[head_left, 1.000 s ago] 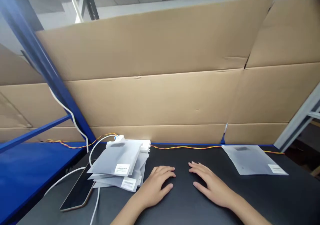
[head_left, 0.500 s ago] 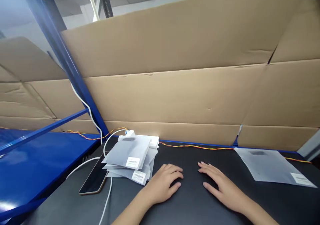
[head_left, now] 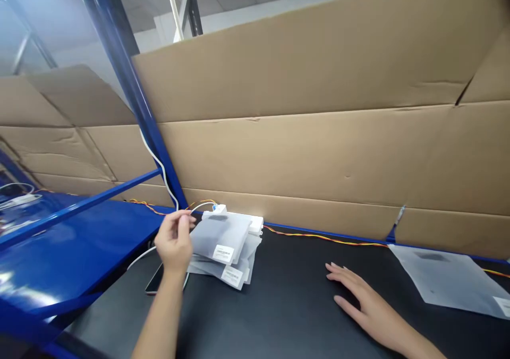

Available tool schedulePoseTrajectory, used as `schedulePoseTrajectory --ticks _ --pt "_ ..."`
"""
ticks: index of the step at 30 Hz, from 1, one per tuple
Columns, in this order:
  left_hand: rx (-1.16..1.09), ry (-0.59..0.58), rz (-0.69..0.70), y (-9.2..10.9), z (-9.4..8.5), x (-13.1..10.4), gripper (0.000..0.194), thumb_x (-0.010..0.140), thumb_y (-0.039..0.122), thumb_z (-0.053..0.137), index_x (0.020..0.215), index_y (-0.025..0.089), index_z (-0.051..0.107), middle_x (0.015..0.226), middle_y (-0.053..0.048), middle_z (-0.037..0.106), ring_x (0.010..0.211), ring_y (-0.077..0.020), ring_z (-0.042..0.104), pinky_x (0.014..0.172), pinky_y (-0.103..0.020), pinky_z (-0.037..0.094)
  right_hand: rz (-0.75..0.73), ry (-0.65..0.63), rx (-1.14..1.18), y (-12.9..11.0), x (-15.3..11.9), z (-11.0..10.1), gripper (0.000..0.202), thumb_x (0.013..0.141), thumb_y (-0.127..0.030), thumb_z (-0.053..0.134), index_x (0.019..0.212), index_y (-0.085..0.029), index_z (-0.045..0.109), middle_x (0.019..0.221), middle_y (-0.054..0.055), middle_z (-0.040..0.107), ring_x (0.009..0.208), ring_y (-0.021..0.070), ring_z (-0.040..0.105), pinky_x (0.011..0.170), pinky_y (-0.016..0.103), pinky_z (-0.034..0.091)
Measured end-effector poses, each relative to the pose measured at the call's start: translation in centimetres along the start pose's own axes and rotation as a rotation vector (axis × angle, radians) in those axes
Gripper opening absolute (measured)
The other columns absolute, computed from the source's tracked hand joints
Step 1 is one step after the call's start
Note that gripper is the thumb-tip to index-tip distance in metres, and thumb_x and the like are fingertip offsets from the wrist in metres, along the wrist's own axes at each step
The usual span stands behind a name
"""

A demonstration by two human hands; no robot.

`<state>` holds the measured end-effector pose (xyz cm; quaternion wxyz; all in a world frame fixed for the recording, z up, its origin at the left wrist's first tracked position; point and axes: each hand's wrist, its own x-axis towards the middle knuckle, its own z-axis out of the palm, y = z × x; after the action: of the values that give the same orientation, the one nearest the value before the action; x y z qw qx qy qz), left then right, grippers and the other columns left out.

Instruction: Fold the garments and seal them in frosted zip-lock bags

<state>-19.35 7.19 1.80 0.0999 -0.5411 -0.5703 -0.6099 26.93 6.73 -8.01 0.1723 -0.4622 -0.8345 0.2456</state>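
My left hand (head_left: 175,239) is raised at the left end of a stack of frosted plastic bags (head_left: 223,237), its fingers loosely curled, with a gap to the thumb. Nothing shows in it, and whether a fingertip touches the stack I cannot tell. The bags carry white barcode labels and lean on a white device (head_left: 256,224). Behind the left wrist lies a dark phone (head_left: 154,280), mostly covered. My right hand (head_left: 364,300) rests open over the black tabletop (head_left: 279,306), fingers stretched, holding nothing. To its right lies a single flat frosted bag (head_left: 454,279).
Cardboard panels (head_left: 311,152) wall off the back. A blue post (head_left: 133,88) and a crossbar (head_left: 99,191) stand at the left, beside a blue surface (head_left: 99,242). White cables (head_left: 157,160) and a red-yellow wire (head_left: 319,236) run along the back.
My left hand has moved left and up from the tabletop to the stack's left side, and its fingers have curled. My right hand stays open over the table. The view has shifted slightly left.
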Motion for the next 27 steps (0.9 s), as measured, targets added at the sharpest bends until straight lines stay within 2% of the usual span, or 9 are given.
schedulePoseTrajectory --ticks 1,2,5,8,14,17,20,24,27 --pt "0.041 0.045 -0.176 -1.7 -0.8 0.8 0.028 0.094 0.042 0.048 0.097 0.02 0.065 0.093 -0.005 0.067 0.086 -0.0214 0.063 0.081 -0.036 0.051 0.0 -0.001 -0.004 0.0 0.0 0.0 0.046 0.097 -0.054 0.046 0.137 -0.033 0.054 0.158 0.001 0.037 0.147 0.0289 0.028 0.121 0.055 0.025" --pt "0.06 0.057 -0.254 -3.4 -1.5 1.4 0.028 0.091 0.044 0.052 0.097 0.019 0.065 0.092 -0.005 0.068 0.085 -0.0218 0.064 0.079 -0.035 0.052 0.0 -0.003 -0.008 0.0 0.1 0.0 0.046 0.097 -0.054 0.045 0.137 -0.033 0.054 0.158 0.001 0.037 0.148 0.0286 0.028 0.121 0.055 0.025" --pt "0.057 0.054 -0.349 -7.0 -1.9 1.5 0.034 0.086 0.049 0.054 0.094 0.017 0.065 0.087 -0.005 0.069 0.076 -0.0207 0.064 0.071 -0.032 0.053 -0.005 -0.008 -0.014 -0.1 0.1 0.0 0.045 0.098 -0.054 0.044 0.137 -0.032 0.054 0.158 0.002 0.037 0.148 0.0279 0.028 0.122 0.054 0.024" --pt "0.022 0.016 -0.38 -8.7 -1.2 0.6 0.041 0.086 0.055 0.05 0.095 0.017 0.063 0.082 -0.003 0.066 0.069 -0.0179 0.062 0.064 -0.029 0.052 -0.009 -0.007 -0.014 -0.1 0.1 -0.1 0.045 0.098 -0.053 0.044 0.136 -0.031 0.054 0.158 0.002 0.038 0.147 0.0278 0.03 0.122 0.054 0.023" --pt "0.031 -0.073 -0.283 -9.0 -0.5 -0.2 0.039 0.083 0.059 0.055 0.09 0.021 0.053 0.086 0.0 0.057 0.075 -0.0173 0.06 0.068 -0.028 0.052 -0.02 0.009 -0.015 0.3 0.2 0.2 0.044 0.098 -0.052 0.045 0.134 -0.03 0.056 0.157 0.003 0.04 0.146 0.0274 0.031 0.122 0.053 0.024" --pt "0.135 -0.024 -0.208 -8.5 -0.7 -0.2 0.043 0.073 0.058 0.068 0.089 0.022 0.051 0.101 -0.004 0.052 0.097 -0.024 0.055 0.082 -0.035 0.05 -0.025 0.03 -0.001 0.5 0.3 0.4 0.043 0.097 -0.052 0.047 0.133 -0.031 0.057 0.155 0.002 0.042 0.145 0.0276 0.034 0.122 0.052 0.026" --pt "0.253 -0.005 -0.151 -7.7 -0.9 -0.2 0.045 0.071 0.053 0.073 0.096 0.021 0.055 0.122 -0.01 0.044 0.121 -0.0311 0.042 0.101 -0.044 0.041 -0.022 0.044 0.01 0.4 0.3 0.4 0.042 0.096 -0.053 0.048 0.131 -0.032 0.058 0.154 0.002 0.044 0.145 0.0281 0.035 0.121 0.051 0.027" --pt "0.371 -0.185 -0.15 -6.8 -0.7 -0.4 0.029 0.075 0.051 0.072 0.09 0.026 0.07 0.127 -0.007 0.048 0.122 -0.0339 0.044 0.11 -0.052 0.028 -0.022 0.031 0.01 0.3 0.2 0.3 0.042 0.097 -0.053 0.046 0.132 -0.032 0.057 0.155 0.002 0.043 0.145 0.0268 0.034 0.122 0.051 0.025" --pt "0.445 -0.27 -0.239 -6.9 -0.3 -0.3 0.03 0.08 0.054 0.066 0.095 0.03 0.075 0.133 -0.008 0.049 0.125 -0.0381 0.043 0.106 -0.059 0.028 -0.016 0.027 0.007 0.4 0.2 0.3 0.042 0.097 -0.053 0.045 0.132 -0.031 0.057 0.155 0.002 0.042 0.146 0.0265 0.033 0.122 0.051 0.026"
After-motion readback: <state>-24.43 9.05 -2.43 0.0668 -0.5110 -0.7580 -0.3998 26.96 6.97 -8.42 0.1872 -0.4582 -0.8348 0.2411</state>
